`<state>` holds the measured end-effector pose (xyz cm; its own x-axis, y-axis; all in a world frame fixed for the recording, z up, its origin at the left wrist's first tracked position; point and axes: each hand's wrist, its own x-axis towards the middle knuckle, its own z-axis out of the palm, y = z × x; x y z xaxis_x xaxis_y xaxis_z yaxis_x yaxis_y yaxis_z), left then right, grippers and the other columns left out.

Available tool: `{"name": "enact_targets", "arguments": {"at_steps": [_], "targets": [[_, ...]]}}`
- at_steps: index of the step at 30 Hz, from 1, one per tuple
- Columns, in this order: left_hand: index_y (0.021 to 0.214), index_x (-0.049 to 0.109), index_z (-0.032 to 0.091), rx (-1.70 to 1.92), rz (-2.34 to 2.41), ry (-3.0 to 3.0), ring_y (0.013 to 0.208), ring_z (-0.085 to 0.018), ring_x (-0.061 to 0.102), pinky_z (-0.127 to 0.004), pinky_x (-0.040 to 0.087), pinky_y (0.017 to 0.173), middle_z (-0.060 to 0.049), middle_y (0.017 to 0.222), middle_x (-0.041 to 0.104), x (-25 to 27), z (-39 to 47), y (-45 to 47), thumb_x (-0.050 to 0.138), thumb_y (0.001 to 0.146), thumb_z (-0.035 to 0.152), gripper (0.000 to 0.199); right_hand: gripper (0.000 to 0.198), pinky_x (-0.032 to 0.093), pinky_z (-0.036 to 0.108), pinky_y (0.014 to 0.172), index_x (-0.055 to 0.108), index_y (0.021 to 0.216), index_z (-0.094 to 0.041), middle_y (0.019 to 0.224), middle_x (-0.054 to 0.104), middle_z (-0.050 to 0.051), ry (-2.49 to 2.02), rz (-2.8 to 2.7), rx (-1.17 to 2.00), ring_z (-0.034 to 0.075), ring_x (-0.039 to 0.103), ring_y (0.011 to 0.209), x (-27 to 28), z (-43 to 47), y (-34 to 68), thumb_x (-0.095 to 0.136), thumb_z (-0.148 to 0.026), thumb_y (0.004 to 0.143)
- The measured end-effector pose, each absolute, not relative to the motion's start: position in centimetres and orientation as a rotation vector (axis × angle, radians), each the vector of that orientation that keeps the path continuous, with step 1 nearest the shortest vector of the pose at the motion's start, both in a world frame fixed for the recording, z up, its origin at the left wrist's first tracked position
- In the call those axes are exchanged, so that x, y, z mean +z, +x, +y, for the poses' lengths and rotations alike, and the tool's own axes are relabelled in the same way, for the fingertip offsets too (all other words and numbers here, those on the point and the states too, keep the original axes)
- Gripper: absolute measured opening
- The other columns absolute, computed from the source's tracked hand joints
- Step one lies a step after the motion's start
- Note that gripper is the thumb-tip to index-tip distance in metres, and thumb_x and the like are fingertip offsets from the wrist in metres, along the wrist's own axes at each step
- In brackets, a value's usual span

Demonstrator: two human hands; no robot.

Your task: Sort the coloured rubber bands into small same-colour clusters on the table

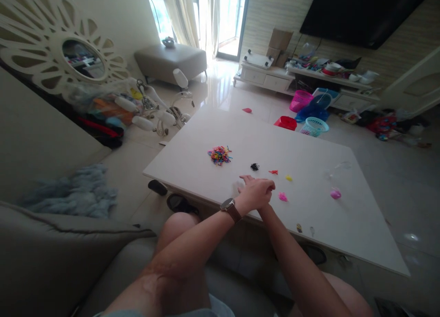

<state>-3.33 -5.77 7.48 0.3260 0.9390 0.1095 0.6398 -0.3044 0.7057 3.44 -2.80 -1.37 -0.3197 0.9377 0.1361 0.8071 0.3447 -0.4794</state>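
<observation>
My left hand, with a brown-strapped watch on its wrist, crosses over my right wrist above the near edge of the white table. Its fingers are curled together; what they hold, if anything, is hidden. My right hand is mostly covered by the left, with fingers stretched out and apart to the left. Just beyond the hands lies a small pile of black bands. Small red bands, yellow bands and pink bands lie to the right. A larger heap of multicoloured bands sits farther left.
On the white table are a pink rounded object, a small yellow-and-dark charm, a clear clip-like piece and a red teardrop-shaped object. Baskets stand beyond its far edge. A lamp fixture lies left.
</observation>
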Motion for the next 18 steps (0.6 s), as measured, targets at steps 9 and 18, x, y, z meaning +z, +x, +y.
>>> {"name": "enact_targets", "arguments": {"at_steps": [9, 18], "targets": [[0.098, 0.072, 0.021, 0.891, 1.266, 2.009, 0.092, -0.019, 0.068, -0.029, 0.053, 0.088, -0.004, 0.099, 0.076, 7.8, -4.5, -5.1, 0.048, 0.087, 0.014, 0.027, 0.052, 0.042, 0.054, 0.106, 0.052, 0.142, -0.022, 0.153, 0.046, 0.012, -1.593, -2.454, 0.671, 0.031, 0.038, 0.139, -2.3, 2.5, -6.2, 0.054, -0.029, 0.090], [0.098, 0.072, 0.021, 0.920, 1.286, 1.988, 0.093, -0.019, 0.069, -0.030, 0.054, 0.089, -0.004, 0.100, 0.077, 8.5, -4.2, -5.9, 0.049, 0.086, 0.014, 0.027, 0.046, 0.041, 0.052, 0.103, 0.057, 0.134, -0.024, 0.152, 0.046, 0.012, -1.682, -2.426, 0.658, 0.032, 0.038, 0.135, -4.2, 4.1, -7.5, 0.053, -0.028, 0.088]]}}
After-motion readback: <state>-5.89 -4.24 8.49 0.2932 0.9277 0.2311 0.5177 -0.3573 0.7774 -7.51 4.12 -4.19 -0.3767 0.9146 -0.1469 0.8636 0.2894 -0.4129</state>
